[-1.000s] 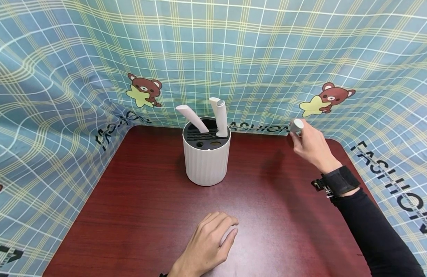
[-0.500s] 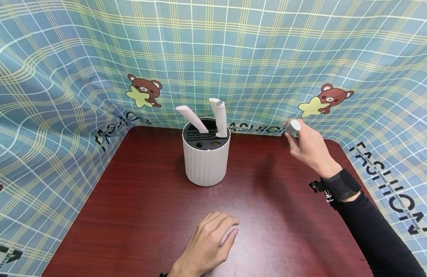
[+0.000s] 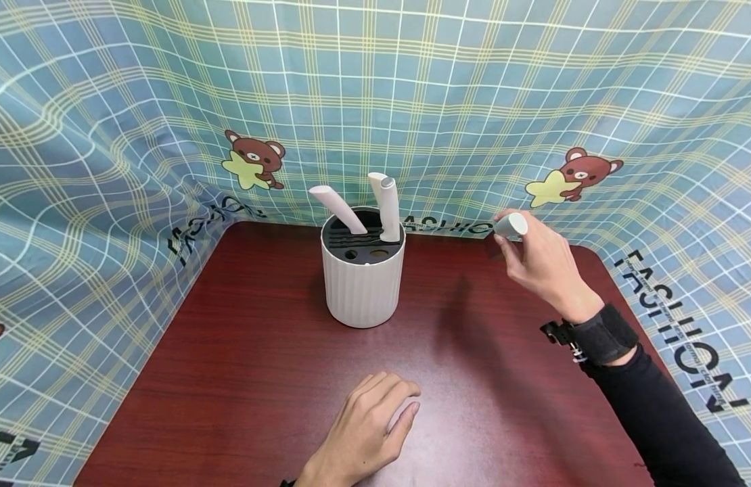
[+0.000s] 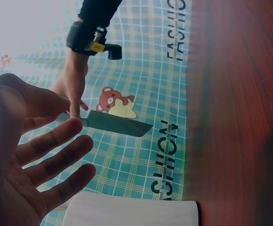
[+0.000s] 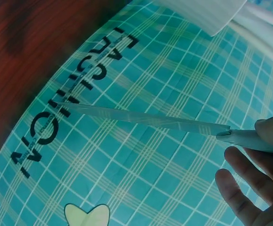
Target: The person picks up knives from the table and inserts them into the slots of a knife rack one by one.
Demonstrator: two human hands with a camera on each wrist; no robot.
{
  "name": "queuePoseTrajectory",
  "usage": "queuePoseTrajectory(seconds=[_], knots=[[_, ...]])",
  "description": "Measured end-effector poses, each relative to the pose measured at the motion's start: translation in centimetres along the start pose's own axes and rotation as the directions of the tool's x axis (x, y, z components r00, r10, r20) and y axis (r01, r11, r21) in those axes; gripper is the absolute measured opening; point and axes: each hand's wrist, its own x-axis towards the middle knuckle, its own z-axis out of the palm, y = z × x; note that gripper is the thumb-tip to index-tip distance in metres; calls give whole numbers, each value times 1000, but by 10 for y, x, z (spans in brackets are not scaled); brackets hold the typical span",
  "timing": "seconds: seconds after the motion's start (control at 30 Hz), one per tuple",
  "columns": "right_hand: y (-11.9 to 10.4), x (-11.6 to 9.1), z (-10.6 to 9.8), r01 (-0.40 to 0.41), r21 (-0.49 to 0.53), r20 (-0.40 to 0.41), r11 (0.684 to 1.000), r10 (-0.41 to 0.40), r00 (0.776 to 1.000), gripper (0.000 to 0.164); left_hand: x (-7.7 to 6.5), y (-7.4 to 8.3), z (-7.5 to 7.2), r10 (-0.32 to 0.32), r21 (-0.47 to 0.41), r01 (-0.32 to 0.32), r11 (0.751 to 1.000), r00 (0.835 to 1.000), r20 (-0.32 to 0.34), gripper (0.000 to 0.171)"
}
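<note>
My right hand pinches the pale handle of a kitchen knife toward the right rear of the table. Seen from the left wrist, the blade is broad with a slanted tip, pointing down in the air. The right wrist view has the knife blade almost edge-on, with thumb and fingers at its handle. A white ribbed knife block stands left of that hand, with several white handles sticking up from its black slotted top. My left hand stays near the front, relaxed and holding nothing.
The dark red wooden table is walled at the back and sides by a blue plaid cloth with bears and lettering. Round and oval openings show in the block's black insert, on the near side.
My right hand has shifted a little left, toward the block, carrying the knife, and the handle's end tilts more to the right. The left hand and the block have stayed put.
</note>
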Motion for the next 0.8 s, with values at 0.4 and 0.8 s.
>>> queuePoseTrajectory(seconds=[0.4, 0.8], knots=[[-22, 1, -9, 123, -5, -72, 992, -123, 990, 35, 1, 0, -1, -13, 0, 13, 1000, 1000, 9, 14], [-38, -1, -15, 215, -70, -138, 974, -223, 965, 32, 1, 1, -1, -11, -12, 11, 1000, 1000, 6, 13]])
